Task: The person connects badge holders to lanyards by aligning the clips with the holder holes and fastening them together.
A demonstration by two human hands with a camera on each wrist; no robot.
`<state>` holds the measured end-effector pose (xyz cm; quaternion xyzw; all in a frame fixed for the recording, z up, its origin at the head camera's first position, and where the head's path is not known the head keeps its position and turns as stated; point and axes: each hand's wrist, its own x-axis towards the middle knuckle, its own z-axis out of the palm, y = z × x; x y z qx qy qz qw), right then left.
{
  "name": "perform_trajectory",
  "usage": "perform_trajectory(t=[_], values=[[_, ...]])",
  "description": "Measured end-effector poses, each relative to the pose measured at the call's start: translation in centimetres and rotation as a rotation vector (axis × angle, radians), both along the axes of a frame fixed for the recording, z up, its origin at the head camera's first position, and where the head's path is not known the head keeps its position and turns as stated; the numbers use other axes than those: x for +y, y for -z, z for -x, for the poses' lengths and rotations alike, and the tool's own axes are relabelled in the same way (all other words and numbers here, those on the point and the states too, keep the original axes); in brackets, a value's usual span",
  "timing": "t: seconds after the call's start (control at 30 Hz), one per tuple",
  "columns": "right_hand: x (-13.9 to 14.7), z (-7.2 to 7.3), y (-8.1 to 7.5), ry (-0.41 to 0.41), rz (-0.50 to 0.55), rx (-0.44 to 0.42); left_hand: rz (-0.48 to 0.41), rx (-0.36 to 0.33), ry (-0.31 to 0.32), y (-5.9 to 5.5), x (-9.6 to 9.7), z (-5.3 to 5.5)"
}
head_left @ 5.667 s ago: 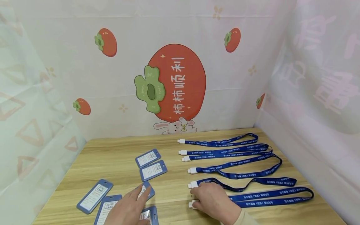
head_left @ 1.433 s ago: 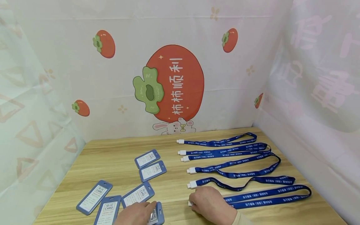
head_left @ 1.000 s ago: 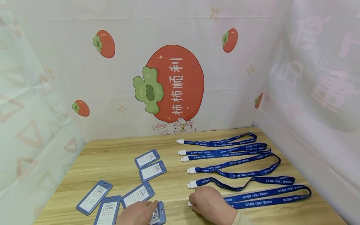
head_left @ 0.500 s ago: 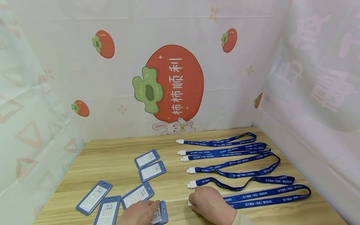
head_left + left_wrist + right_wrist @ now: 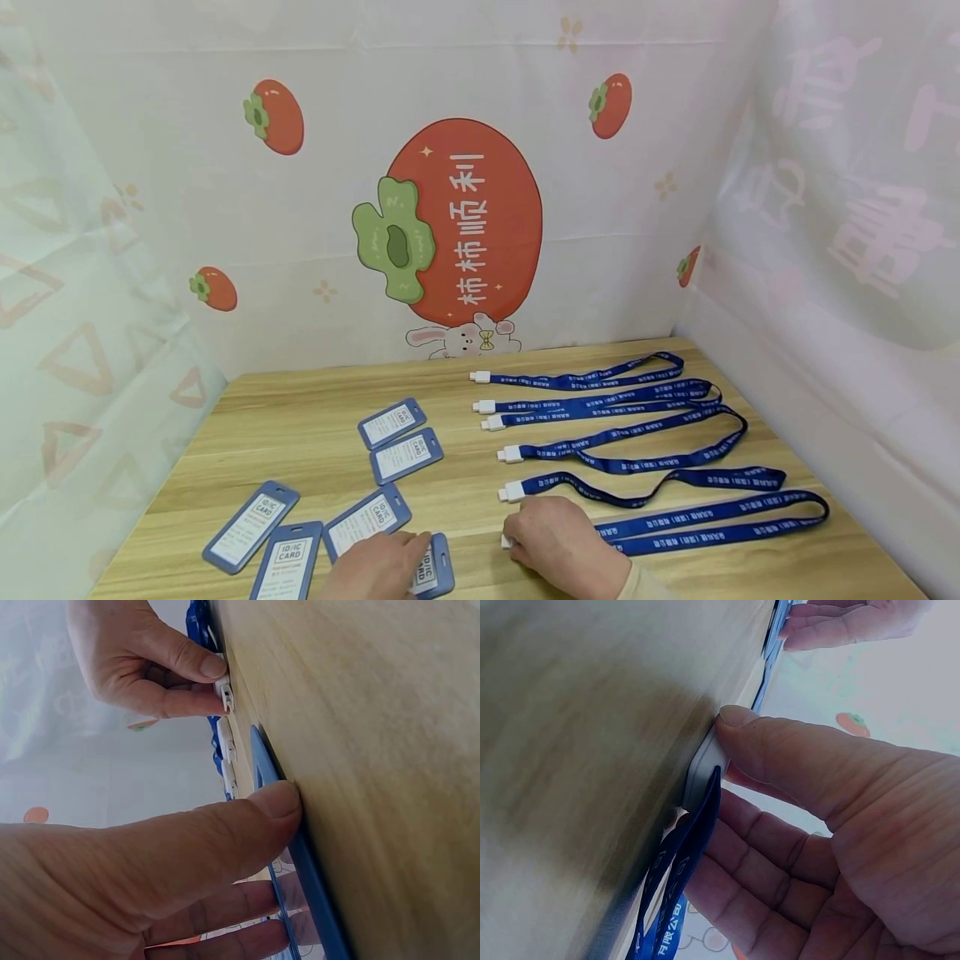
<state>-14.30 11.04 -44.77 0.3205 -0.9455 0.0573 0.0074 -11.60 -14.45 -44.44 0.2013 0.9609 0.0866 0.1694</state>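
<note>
My left hand holds a blue ID card holder flat on the table at the near middle. In the left wrist view its thumb presses the holder's edge, with other fingers over the clear face. My right hand pinches the white clip of the nearest blue lanyard. That lanyard's loop stretches away to the right. Between the two hands is a short gap, the holder's slotted end facing the clip. The right hand mostly covers this clip in the head view.
More card holders lie left: one at the far left, one beside it, one behind my left hand, and a pair further back. Several lanyards are laid out on the right of the wooden table. Printed cloth walls surround it.
Over the last second or so, my left hand has slid the card holder slightly right, towards the right hand. Earlier, that hand lay across the holder behind. The right hand stays at the nearest clip.
</note>
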Motion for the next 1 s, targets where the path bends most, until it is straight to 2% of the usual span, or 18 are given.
perform_trajectory(t=[0.37,0.6,1.0], values=[[0.0,0.0,0.1,0.0,-0.002,0.003,0.008,0.04,0.017,0.0,0.2,0.1],[0.0,0.0,0.1,0.0,0.004,0.003,0.023,0.018,-0.006,-0.1,0.7,0.3],[0.0,0.0,0.0,0.0,0.008,-0.001,0.021,0.042,-0.009,0.2,1.2,0.4]])
